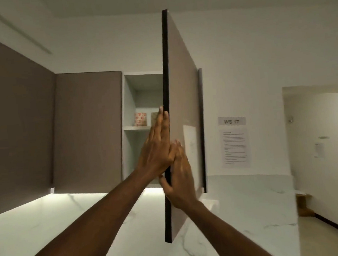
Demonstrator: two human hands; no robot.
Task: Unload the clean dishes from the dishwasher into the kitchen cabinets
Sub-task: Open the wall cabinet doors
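Both hands flat, fingers straight, sandwiching my tall brown laminate cabinet door (183, 90) edge: left hand (157, 149), right hand (181, 175). Stiff, light, smooth (slippery?); patterned ceramic cup (140, 119) sits shelved inside, fragile.

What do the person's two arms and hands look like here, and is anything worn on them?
Both forearms are bare as far as the frame shows: no sleeves are visible. The left hand and the right hand wear no gloves. No ring, watch or bracelet can be seen on either hand or wrist. No markings show.
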